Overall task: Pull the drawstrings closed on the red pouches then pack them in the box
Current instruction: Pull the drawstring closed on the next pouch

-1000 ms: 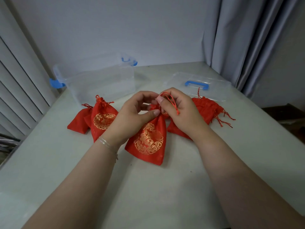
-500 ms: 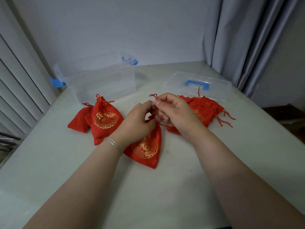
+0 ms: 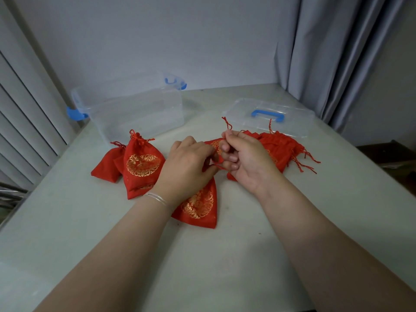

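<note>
A red pouch with a gold emblem point(image 3: 199, 204) lies on the table in front of me, its mouth under my hands. My left hand point(image 3: 188, 167) pinches a red drawstring at the pouch's top. My right hand point(image 3: 244, 157) pinches the other drawstring, whose looped end sticks up above my fingers. Two pouches with cinched tops point(image 3: 140, 164) lie to the left. A heap of red pouches with loose strings point(image 3: 282, 148) sits behind my right hand. The clear plastic box point(image 3: 135, 109) with blue latches stands open at the back left.
The box's clear lid with a blue handle point(image 3: 267, 114) lies flat at the back right. Grey curtains point(image 3: 337, 52) hang at the right, and slatted blinds point(image 3: 24, 122) run along the left edge of the white table point(image 3: 202, 255).
The pouch has dropped from being held upright to lying flat on the table. Both hands have come lower and shifted grip from the pouch's neck to its two drawstrings.
</note>
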